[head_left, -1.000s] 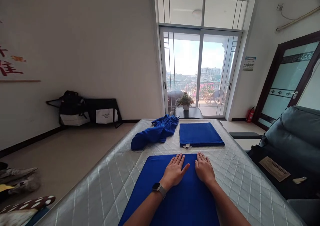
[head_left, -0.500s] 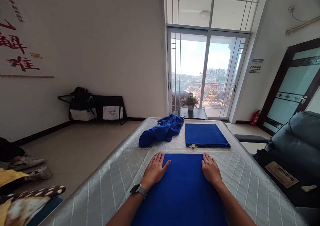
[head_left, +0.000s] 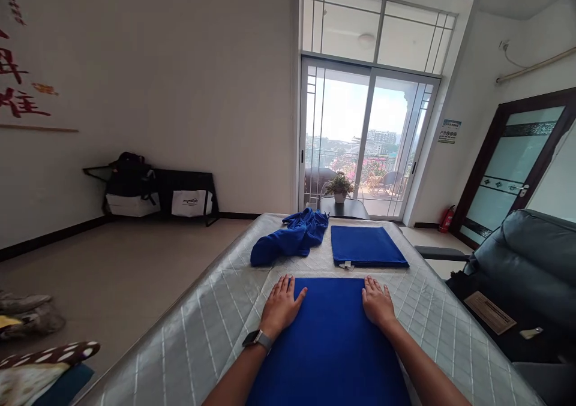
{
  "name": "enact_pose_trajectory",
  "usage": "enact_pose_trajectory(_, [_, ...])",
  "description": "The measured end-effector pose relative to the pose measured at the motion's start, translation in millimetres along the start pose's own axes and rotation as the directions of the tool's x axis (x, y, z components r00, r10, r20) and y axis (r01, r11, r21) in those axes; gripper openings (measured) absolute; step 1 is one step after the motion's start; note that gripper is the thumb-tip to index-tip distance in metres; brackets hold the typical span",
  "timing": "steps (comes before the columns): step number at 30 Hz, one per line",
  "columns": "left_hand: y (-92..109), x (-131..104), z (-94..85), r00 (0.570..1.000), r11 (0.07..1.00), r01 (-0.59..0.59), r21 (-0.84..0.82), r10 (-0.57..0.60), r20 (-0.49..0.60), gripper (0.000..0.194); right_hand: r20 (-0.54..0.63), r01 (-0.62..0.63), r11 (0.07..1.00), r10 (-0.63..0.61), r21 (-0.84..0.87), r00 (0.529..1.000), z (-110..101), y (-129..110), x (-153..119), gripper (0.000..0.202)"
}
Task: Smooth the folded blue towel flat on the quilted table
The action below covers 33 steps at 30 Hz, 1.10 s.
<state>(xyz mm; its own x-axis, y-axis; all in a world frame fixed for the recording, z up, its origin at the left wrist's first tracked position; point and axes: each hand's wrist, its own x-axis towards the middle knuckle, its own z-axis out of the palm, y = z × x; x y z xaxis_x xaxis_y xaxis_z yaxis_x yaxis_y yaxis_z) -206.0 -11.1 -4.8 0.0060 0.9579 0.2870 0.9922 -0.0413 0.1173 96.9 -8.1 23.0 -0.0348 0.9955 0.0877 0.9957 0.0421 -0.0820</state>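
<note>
A smooth blue cloth (head_left: 333, 340) lies flat in front of me on a table with a silver quilted cover (head_left: 198, 328). My left hand (head_left: 282, 307) rests palm down on its far left corner, thumb spread from the fingers. On the far right corner lies my right hand (head_left: 377, 301), also flat. Neither hand grips anything. Beyond them, a folded blue cloth (head_left: 366, 246) with a white tag sits at the right. To its left is a crumpled blue cloth (head_left: 292, 238).
A potted plant (head_left: 340, 187) stands on a dark chair or small table past the far edge. A dark armchair (head_left: 531, 274) is close on the right. Fabrics (head_left: 40, 364) lie low at the left. Bags (head_left: 130, 184) stand by the wall.
The camera view has turned slightly to the right. Both hands stay flat at the cloth's far corners, with no clear movement on it.
</note>
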Motion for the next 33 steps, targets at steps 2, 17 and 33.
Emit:
enact_pose_trajectory(2, [1, -1, -1.6, 1.000, 1.000, -0.011, -0.001, 0.011, 0.000, 0.080, -0.004, -0.016, 1.000, 0.016, -0.013, 1.000, -3, -1, -2, 0.059])
enact_pose_trajectory(17, [-7, 2, 12.9, 0.999, 0.999, -0.032, -0.008, 0.032, -0.017, 0.082, 0.034, 0.021, 0.998, -0.023, 0.067, 0.999, 6, 4, -29, 0.064])
enact_pose_trajectory(33, [140, 10, 6.2, 0.939, 0.936, -0.342, -0.086, 0.336, -0.072, 0.065, 0.033, 0.025, 0.991, -0.029, 0.128, 0.999, 3, 5, -32, 0.061])
